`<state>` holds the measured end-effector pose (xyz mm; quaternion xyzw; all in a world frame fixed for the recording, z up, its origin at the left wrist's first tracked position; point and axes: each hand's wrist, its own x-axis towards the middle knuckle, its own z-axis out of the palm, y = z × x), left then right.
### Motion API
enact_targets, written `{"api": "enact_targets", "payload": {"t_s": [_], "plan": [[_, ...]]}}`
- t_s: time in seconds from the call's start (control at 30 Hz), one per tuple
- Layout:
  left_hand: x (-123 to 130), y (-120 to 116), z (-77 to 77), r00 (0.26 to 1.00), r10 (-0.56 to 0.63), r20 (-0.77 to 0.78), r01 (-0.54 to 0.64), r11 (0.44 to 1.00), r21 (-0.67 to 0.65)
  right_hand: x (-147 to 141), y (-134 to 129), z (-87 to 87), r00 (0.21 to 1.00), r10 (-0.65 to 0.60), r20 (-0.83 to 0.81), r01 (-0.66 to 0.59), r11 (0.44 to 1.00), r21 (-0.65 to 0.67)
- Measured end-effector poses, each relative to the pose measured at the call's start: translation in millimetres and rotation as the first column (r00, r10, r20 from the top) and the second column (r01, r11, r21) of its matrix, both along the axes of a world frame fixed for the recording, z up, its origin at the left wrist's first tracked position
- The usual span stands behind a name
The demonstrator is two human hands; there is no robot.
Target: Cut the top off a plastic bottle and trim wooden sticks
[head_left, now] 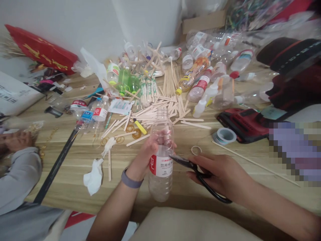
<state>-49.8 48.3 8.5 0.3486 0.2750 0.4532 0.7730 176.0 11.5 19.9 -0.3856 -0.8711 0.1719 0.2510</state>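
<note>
A clear plastic bottle (161,187) with a red and white label stands upright near the table's front edge, its neck uncapped. My left hand (147,150) is wrapped round its upper body, the fingers partly seen through the plastic. Black-handled scissors (184,162) are held in my right hand (215,172), with the blade tips touching the bottle just above the label on its right side. Whether the tips have pierced the plastic cannot be made out.
Wooden sticks (142,113), rubber bands (130,132) and a yellow-handled tool (140,127) lie behind the bottle. Many plastic bottles (200,83) crowd the back. A tape roll (225,135) and red power tool (247,122) are at right. Another person's hand (18,142) is at left.
</note>
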Motion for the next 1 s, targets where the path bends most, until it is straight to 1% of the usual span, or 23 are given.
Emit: {"api": "enact_targets", "payload": {"t_s": [0.1,0.33,0.5,0.63,0.73,0.87,1.0], "plan": [[1,-1,3.2,0.999,0.030,-0.029,-0.030,0.999,0.015,1,2,3.6,0.998,-0.009,0.057,0.005,0.997,0.079],[2,-3,7.6,0.998,0.044,-0.045,-0.044,0.999,0.007,-1,4,7.0,0.995,-0.003,0.098,-0.002,0.999,0.053],[3,-4,10.3,0.998,0.042,-0.046,-0.041,0.999,0.018,0,7,5.5,0.996,-0.006,0.085,-0.004,0.993,0.115],[3,-6,12.1,0.997,0.065,-0.045,-0.066,0.998,-0.005,0,7,3.5,0.994,-0.008,0.107,-0.004,0.994,0.113],[3,-6,11.4,0.995,0.082,-0.052,-0.082,0.997,-0.011,0,8,4.1,0.994,-0.027,0.108,0.013,0.991,0.134],[2,-2,7.7,0.996,0.065,-0.060,-0.065,0.998,-0.005,0,10,8.5,0.992,-0.027,0.122,0.007,0.986,0.166],[4,-1,5.0,0.995,0.064,-0.073,-0.065,0.998,-0.012,0,10,7.0,0.995,-0.008,0.096,-0.004,0.992,0.122]]}}
